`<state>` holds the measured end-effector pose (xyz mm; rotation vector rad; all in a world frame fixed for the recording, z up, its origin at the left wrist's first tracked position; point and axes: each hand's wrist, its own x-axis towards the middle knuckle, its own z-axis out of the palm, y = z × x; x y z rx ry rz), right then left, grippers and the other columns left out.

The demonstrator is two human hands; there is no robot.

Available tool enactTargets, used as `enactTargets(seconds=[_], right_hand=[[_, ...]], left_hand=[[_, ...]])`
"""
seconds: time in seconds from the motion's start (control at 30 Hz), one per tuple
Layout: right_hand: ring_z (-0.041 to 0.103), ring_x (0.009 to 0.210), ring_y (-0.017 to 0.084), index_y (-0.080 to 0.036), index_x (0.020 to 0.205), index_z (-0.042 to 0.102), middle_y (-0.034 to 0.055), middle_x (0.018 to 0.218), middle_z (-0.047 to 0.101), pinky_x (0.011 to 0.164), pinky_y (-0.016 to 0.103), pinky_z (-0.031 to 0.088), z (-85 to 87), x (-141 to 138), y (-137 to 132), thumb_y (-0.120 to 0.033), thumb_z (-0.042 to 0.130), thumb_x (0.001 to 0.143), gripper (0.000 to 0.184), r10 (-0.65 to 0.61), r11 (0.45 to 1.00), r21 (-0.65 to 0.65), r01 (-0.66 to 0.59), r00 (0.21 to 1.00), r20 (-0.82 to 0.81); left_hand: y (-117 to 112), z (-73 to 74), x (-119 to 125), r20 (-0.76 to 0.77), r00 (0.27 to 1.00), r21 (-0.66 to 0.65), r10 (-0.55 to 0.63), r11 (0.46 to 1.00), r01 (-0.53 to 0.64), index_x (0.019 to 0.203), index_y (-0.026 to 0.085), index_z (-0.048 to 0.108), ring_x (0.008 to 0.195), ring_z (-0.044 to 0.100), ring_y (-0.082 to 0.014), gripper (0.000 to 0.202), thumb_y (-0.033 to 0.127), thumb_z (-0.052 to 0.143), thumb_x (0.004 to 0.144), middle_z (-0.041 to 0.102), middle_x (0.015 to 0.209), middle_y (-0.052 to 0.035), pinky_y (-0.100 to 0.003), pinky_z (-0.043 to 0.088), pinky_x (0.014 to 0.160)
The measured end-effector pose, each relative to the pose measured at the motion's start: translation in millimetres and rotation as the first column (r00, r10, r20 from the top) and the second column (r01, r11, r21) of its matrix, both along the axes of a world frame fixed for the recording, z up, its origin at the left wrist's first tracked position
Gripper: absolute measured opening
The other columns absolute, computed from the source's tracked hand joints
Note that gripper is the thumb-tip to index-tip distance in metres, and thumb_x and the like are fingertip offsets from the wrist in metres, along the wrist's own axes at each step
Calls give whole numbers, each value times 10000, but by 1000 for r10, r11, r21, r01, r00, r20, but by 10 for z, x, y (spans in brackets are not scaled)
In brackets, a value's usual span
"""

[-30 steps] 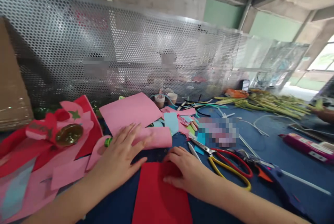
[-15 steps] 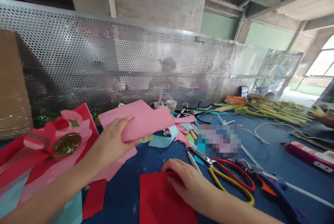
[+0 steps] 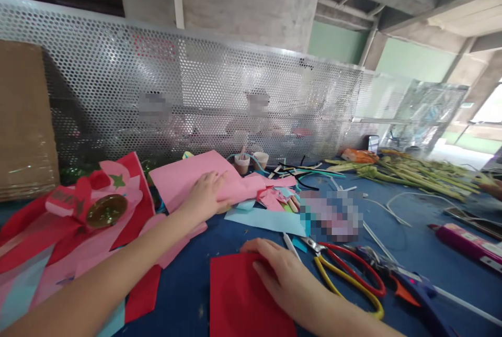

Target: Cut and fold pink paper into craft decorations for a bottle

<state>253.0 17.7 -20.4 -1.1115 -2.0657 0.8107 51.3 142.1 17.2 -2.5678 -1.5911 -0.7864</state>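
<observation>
My left hand (image 3: 207, 197) lies over pink paper (image 3: 190, 172), its fingers spread and stretched out across it. The pink paper lies above other scraps, with a light blue paper strip (image 3: 266, 220) just in front. On the blue table, a red sheet of paper (image 3: 239, 295) lies close to me. My right hand (image 3: 286, 274) is on its upper right corner, thumb on the paper and bent fingers over the edge; the fingertips are partly hidden. Beyond that hand are scissors (image 3: 353, 269) with one red and one yellow handle and a white pen (image 3: 292, 247).
A blue glue gun (image 3: 415, 284) and a purple box (image 3: 468, 243) are on the right. Green-yellow stalks (image 3: 419, 169) are piled behind. Two paper cups (image 3: 260, 160) stand by the perforated metal screen (image 3: 219, 86). Red and pink paper pieces with a roll of tape (image 3: 106, 210) cover the left side.
My left hand has put the folded pink piece down onto the pile and opened. The light blue strip now lies flat, across the scissor blades. My right hand stays on the red sheet.
</observation>
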Motion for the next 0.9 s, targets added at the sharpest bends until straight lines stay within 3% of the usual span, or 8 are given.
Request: enactTargets(seconds=[0.13, 0.2, 0.3, 0.33, 0.4, 0.5, 0.7, 0.9], right_hand=[[627, 913, 225, -211, 929, 574, 46, 928, 674, 837, 365, 465, 6, 92, 142, -121, 547, 779, 178, -115, 990, -98, 96, 973, -201], [614, 853, 210, -206, 900, 575, 32, 878, 652, 788, 347, 468, -12, 131, 225, -226, 583, 800, 102, -140, 983, -159, 98, 949, -281], [604, 815, 189, -198, 905, 596, 24, 881, 633, 733, 314, 476, -61, 147, 292, -378, 640, 801, 212, -182, 964, -254, 79, 892, -414], [605, 811, 183, -199, 908, 603, 20, 885, 632, 726, 306, 479, -72, 142, 293, -407, 664, 791, 247, -200, 956, -285, 72, 870, -451], [617, 769, 171, -213, 961, 600, 1, 847, 640, 698, 296, 489, -76, 123, 268, -443, 701, 777, 311, -235, 935, -352, 48, 828, -509], [661, 750, 173, -229, 1038, 580, -6, 830, 679, 718, 315, 523, -33, 87, 201, -478, 698, 792, 370, -262, 896, -443, -24, 777, -572], [709, 843, 226, -224, 971, 668, 25, 938, 751, 837, 390, 539, 16, 63, 149, -432, 796, 700, 365, -271, 833, -536, -138, 742, -613], [709, 781, 200, -241, 960, 657, -9, 847, 750, 762, 338, 550, -21, 83, 164, -451, 777, 709, 348, -333, 829, -554, -79, 725, -602]], left_hand=[[-401, 69, -47, 192, 979, -70, -65, 994, 80, 1196, 178, 587, 1089, 625, -291, 424, 451, 438, 908, 663, 1186, -134, -443, 475, 944], [-649, 46, -50, 469, 882, -257, -40, 950, 180, 1131, 189, 617, 1057, 652, -272, 434, 517, 453, 898, 705, 1097, -114, -392, 515, 891], [-931, -66, -31, 713, 684, -569, 153, 696, 437, 1127, 195, 625, 1033, 669, -287, 496, 544, 650, 775, 730, 1080, -100, -381, 533, 850], [-986, -115, -22, 737, 641, -611, 212, 614, 500, 1113, 186, 634, 1006, 680, -287, 514, 533, 699, 740, 737, 1073, -101, -377, 536, 837], [-1041, -208, -4, 758, 575, -641, 308, 516, 568, 1044, 165, 667, 936, 702, -283, 502, 515, 757, 695, 755, 1022, -101, -361, 543, 794], [-1042, -306, 9, 783, 476, -621, 399, 500, 603, 960, 160, 706, 872, 714, -259, 436, 488, 784, 684, 773, 949, -86, -334, 540, 765], [-1030, -343, 12, 813, 257, -549, 522, 542, 636, 989, 172, 721, 898, 711, -242, 352, 377, 789, 710, 776, 965, -68, -308, 543, 769], [-1046, -341, 31, 809, 252, -556, 532, 550, 623, 1095, 181, 675, 1023, 680, -260, 321, 345, 692, 819, 743, 1101, -79, -357, 547, 850]])
